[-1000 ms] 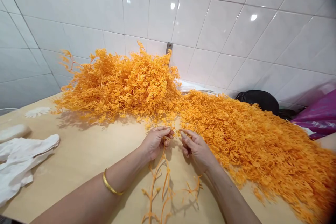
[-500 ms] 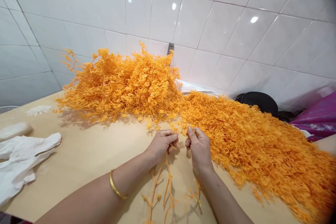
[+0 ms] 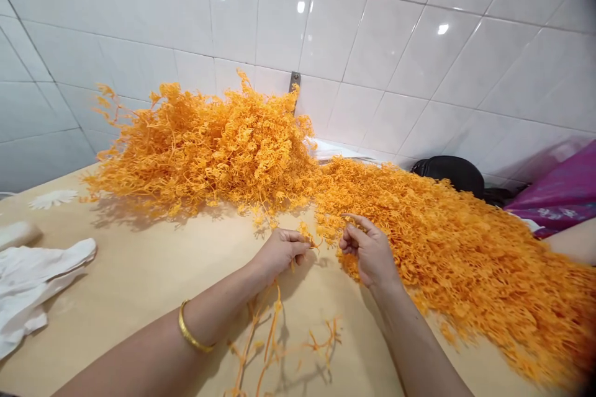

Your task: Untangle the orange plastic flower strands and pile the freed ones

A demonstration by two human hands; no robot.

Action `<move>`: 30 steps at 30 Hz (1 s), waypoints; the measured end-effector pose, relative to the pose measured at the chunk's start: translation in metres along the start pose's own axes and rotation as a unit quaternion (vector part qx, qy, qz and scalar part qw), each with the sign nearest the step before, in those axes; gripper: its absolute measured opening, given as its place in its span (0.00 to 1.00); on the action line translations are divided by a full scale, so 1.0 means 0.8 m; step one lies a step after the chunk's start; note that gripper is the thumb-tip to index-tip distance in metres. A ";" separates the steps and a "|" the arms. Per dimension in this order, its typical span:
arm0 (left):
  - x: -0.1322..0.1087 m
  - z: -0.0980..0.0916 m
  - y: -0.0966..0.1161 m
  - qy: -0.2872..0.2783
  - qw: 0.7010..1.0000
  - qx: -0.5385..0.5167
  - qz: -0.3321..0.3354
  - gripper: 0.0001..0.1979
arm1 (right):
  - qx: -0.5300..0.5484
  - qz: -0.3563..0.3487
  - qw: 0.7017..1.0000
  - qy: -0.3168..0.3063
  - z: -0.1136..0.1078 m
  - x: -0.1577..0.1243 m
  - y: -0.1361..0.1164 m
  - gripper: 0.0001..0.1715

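From your left fingers (image 3: pixel 297 240) runs a matt, plastic-looking orange branch (image 3: pixel 278 305), with glossy wall tiles (image 3: pixel 279 18) beyond them and matt white cloth (image 3: pixel 41 273) to their left.

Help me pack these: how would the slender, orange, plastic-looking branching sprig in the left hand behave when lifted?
The sprig is probably light, its stems being thin. It seems springy, since its forks stand apart. Side twigs could snag the bushy orange pile at right.

You can pass over the desk (image 3: pixel 149 260) left of centre; far orange pile (image 3: pixel 218 149), right orange pile (image 3: pixel 465 248), left white cloth (image 3: pixel 35 285) obstruct.
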State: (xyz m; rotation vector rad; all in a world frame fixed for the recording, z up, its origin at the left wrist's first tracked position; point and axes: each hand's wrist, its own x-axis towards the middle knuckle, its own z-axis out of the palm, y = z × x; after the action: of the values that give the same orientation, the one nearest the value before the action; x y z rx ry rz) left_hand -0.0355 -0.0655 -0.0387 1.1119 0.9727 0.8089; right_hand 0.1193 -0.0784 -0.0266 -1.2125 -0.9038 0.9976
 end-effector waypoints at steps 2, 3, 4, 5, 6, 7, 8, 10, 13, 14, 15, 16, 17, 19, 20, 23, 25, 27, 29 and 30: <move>-0.001 0.002 0.001 0.004 1.000 0.004 -0.003 0.06 | 0.018 0.046 0.998 -0.046 -0.002 -0.001 0.000 0.17; -0.001 0.002 0.002 0.007 1.000 0.007 -0.003 0.07 | 0.023 0.055 0.996 -0.065 -0.003 -0.002 0.000 0.17; -0.001 0.003 0.002 0.011 1.000 0.011 -0.002 0.07 | 0.021 0.055 0.995 -0.083 -0.003 -0.003 -0.001 0.18; -0.001 0.004 0.002 0.015 1.000 0.017 -0.002 0.07 | 0.007 0.049 0.994 -0.100 -0.003 -0.005 -0.001 0.18; -0.002 0.004 0.002 0.018 1.000 0.024 -0.001 0.08 | -0.019 0.039 0.992 -0.116 -0.002 -0.007 -0.001 0.19; -0.002 0.005 0.002 0.020 0.999 0.032 -0.001 0.07 | -0.055 0.026 0.990 -0.130 0.000 -0.009 -0.001 0.19; -0.002 0.005 0.001 0.019 0.999 0.039 0.001 0.07 | -0.097 0.011 0.985 -0.144 0.002 -0.010 0.000 0.18; -0.003 0.004 0.001 0.009 0.999 0.043 0.010 0.06 | -0.168 -0.027 0.973 -0.158 0.005 -0.013 0.004 0.15; -0.005 0.004 0.001 -0.008 0.999 0.006 0.031 0.09 | -0.221 -0.089 0.960 -0.146 0.012 -0.016 0.010 0.12; -0.006 0.004 0.001 -0.012 0.999 -0.014 0.034 0.10 | -0.231 -0.106 0.957 -0.137 0.014 -0.017 0.011 0.12; -0.006 0.005 0.001 -0.014 0.999 -0.037 0.034 0.11 | -0.241 -0.121 0.954 -0.128 0.016 -0.018 0.012 0.12; -0.007 0.005 0.000 -0.015 0.998 -0.060 0.029 0.11 | -0.251 -0.133 0.951 -0.120 0.018 -0.019 0.012 0.11; -0.007 0.006 0.000 -0.016 0.996 -0.082 0.023 0.11 | -0.259 -0.142 0.949 -0.110 0.019 -0.020 0.012 0.11; -0.006 0.006 -0.003 -0.033 0.992 -0.124 0.009 0.09 | -0.263 -0.159 0.947 -0.090 0.022 -0.021 0.011 0.10; -0.004 0.006 -0.004 -0.048 0.989 -0.143 0.002 0.08 | -0.264 -0.168 0.946 -0.080 0.023 -0.021 0.011 0.10; -0.001 0.005 -0.008 -0.088 0.978 -0.186 -0.017 0.08 | -0.278 -0.191 0.939 -0.072 0.027 -0.024 0.010 0.09; 0.001 0.005 -0.009 -0.082 0.976 -0.199 -0.028 0.09 | -0.288 -0.192 0.934 -0.086 0.030 -0.027 0.010 0.09; 0.002 0.005 -0.010 -0.066 0.977 -0.200 -0.033 0.09 | -0.279 -0.177 0.939 -0.099 0.031 -0.028 0.011 0.09; 0.000 0.005 -0.009 -0.058 0.979 -0.193 -0.030 0.09 | -0.249 -0.154 0.952 -0.094 0.028 -0.024 0.012 0.09; -0.001 0.005 -0.009 -0.057 0.980 -0.187 -0.028 0.09 | -0.227 -0.142 0.960 -0.076 0.023 -0.019 0.012 0.10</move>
State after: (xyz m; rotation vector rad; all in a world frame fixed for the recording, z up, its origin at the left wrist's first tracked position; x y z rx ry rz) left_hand -0.0321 -0.0694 -0.0448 0.7919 0.7163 0.8328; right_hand 0.0959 -0.0866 -0.0338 -1.3452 -1.4415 0.6734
